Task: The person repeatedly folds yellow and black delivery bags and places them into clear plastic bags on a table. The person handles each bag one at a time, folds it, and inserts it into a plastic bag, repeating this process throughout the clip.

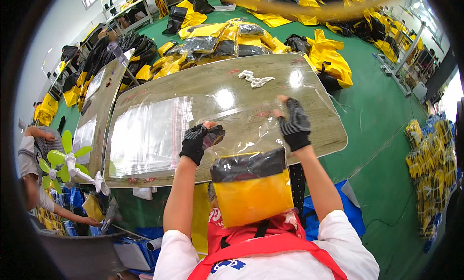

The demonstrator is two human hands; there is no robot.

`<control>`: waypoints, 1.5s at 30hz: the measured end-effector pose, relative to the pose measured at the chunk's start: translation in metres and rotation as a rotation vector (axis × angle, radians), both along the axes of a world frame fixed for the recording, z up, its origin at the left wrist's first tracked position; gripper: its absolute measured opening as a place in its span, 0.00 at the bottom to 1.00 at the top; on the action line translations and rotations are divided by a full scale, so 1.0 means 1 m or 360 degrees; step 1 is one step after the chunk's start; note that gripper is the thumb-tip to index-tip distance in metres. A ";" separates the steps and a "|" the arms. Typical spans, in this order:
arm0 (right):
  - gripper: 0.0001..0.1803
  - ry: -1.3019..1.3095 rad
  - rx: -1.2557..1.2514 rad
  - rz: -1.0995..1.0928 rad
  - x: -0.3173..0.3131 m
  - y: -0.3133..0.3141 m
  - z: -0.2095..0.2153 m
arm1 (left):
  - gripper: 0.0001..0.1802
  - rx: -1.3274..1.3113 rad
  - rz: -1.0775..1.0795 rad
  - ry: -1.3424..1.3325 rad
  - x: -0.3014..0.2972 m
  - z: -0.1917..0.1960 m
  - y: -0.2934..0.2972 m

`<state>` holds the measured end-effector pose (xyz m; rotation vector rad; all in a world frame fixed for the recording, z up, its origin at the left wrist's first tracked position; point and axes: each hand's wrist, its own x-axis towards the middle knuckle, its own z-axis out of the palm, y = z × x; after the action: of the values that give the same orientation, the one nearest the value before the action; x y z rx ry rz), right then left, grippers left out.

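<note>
My left hand (200, 141), in a dark fingerless glove, grips the left top edge of a clear plastic bag (249, 130) held up over the table's near edge. On the bag's right top edge my right hand (293, 124), gloved the same way, pinches the film. A folded yellow and black garment (250, 187) sits in the lower part of the bag, against my chest. Both hands are raised above the wooden table (270, 79).
A stack of flat clear bags (147, 135) lies on the table's left. White cloth scraps (255, 79) lie at its far side. Bagged yellow and black garments (217, 41) are piled on the green floor beyond. A person's arm (36, 188) and a green fan (65, 161) are at left.
</note>
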<state>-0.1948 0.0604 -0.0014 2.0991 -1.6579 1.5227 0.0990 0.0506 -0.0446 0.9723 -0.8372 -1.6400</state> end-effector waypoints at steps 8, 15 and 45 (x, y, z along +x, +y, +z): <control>0.05 0.0943 0.0188 0.0856 0.136 -0.068 0.001 | 0.21 -0.0087 -0.0050 -0.0043 0.001 0.004 -0.020; 0.09 0.1199 0.0498 0.0802 0.139 -0.103 0.005 | 0.20 -0.0220 -0.0225 -0.0707 0.031 0.002 -0.020; 0.21 0.0831 0.1683 0.0975 -0.073 0.047 0.050 | 0.16 -0.1428 -0.0235 -0.2191 0.030 0.029 0.041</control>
<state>-0.2676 0.1071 0.0484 3.3016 -1.8612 -0.1243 0.1289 0.0920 -0.0160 1.2692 -2.2998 -0.2967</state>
